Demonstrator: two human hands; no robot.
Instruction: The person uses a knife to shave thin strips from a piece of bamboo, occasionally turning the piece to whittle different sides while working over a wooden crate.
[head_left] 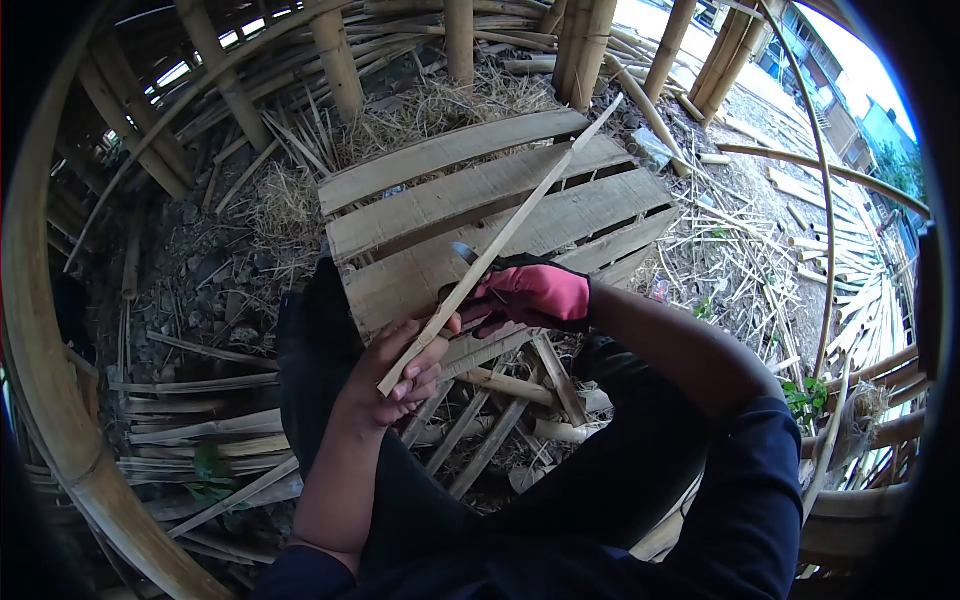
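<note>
A long pale bamboo strip runs slantwise from my bare left hand up over a slatted wooden pallet. My left hand is closed round the strip's lower end. My right hand, in a pink and black glove, is closed just beside the strip, near its lower half. A small blade shows on the strip's left side, close to the gloved fingers; its handle is mostly hidden by the strip and the glove.
Upright bamboo poles stand behind the pallet. Split bamboo pieces lie at the left, and more cut lengths are strewn at the right. Crossed slats lie between my legs. A curved pole borders the left.
</note>
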